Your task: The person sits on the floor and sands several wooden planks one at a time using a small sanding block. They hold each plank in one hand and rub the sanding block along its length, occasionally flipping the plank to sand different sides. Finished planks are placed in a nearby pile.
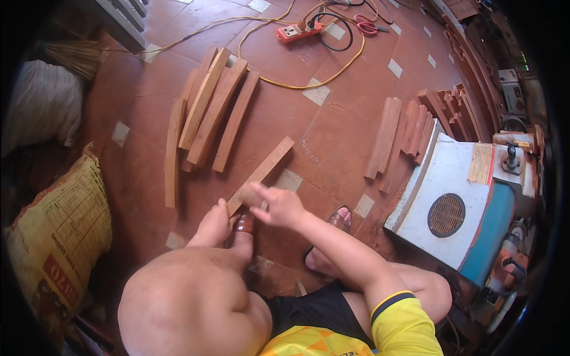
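A strip of reddish-brown wood (272,158) slants across the floor in front of me, its near end beside my sandalled foot. At that near end my left hand (215,225) is closed around the wood. My right hand (280,206) is over the near half of the strip, thumb and fingers bent inward and somewhat blurred. Between its fingers and the wood is a small brownish patch, which I cannot make out. Left of the strip lies a loose pile of similar wooden strips (217,113).
More wood pieces (383,139) lie at the right, beside a white and teal machine casing (415,202) with a round grille. A printed sack (62,237) stands at the left. An orange power strip (298,31) with yellow cable lies at the far side, near red-handled pliers (371,27).
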The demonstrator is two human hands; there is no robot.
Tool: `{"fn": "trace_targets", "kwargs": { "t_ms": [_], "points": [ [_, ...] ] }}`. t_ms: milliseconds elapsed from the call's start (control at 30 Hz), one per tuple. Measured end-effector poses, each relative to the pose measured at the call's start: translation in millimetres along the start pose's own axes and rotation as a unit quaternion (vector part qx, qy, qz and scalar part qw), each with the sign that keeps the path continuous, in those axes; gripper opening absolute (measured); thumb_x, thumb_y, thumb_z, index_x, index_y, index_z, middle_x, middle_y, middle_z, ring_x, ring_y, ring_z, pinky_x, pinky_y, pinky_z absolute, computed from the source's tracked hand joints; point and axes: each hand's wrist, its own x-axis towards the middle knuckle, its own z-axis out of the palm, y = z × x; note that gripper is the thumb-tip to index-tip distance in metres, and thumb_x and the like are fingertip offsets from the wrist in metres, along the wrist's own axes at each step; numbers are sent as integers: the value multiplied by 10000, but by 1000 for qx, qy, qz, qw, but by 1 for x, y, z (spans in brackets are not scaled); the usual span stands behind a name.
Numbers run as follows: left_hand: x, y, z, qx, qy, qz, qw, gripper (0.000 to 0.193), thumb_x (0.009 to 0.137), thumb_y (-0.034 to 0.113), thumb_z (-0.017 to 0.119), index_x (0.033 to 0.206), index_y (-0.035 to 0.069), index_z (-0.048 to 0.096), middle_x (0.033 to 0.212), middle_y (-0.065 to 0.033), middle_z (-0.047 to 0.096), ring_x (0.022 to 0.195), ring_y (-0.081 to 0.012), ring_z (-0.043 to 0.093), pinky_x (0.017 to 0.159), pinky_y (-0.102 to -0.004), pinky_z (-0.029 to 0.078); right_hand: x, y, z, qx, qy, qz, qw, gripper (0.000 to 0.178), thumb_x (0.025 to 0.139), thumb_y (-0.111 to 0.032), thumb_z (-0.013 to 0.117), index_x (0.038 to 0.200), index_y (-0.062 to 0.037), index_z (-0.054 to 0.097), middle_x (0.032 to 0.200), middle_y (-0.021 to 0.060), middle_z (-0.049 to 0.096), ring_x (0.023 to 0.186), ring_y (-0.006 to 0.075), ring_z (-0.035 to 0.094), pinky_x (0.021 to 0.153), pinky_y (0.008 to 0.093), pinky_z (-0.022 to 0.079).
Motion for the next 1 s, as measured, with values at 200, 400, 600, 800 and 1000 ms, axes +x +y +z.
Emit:
{"fn": "trace_targets", "kwargs": {
  "t_ms": [200,400,600,800,1000],
  "points": [
    [1,5,-8,4,-19,11,1000,490,1029,368,711,1212,-58,552,1130,-319,714,1075,-511,693,910,-570,563,45,54,-65,-57,67,233,969,670,847,-518,766,1437,-220,662,980,195,795,915,395,788,802,507,646],
    [-6,9,-11,-12,29,77,996,449,926,240,780,1200,-32,553,1093,-295,724,1047,-502,701,897,-567,569,61,76,-113,32,22,248,968,682,805,-544,794,1325,-118,679,1148,188,795,1123,380,755,979,486,598],
    [-6,8,-14,-149,-17,13,989,532,849,200,822,1264,-15,567,1160,-309,732,1123,-491,707,972,-519,574,60,83,-84,9,92,234,968,598,816,-507,813,1224,-92,672,1106,205,786,1096,381,756,933,506,597],
    [-6,23,-20,-116,-44,1,992,561,857,176,792,1339,-12,576,1182,-320,734,1164,-496,697,992,-528,568,53,75,-55,3,192,170,966,517,853,-481,812,1101,-59,642,933,243,766,933,419,772,776,539,617],
    [-5,17,-21,-75,-30,6,997,452,839,120,739,1244,-6,582,1135,-338,729,1137,-511,696,972,-551,561,20,14,-24,13,35,-15,999,517,845,-480,833,1026,-45,622,785,242,730,758,443,757,675,533,616]
  ]
}}
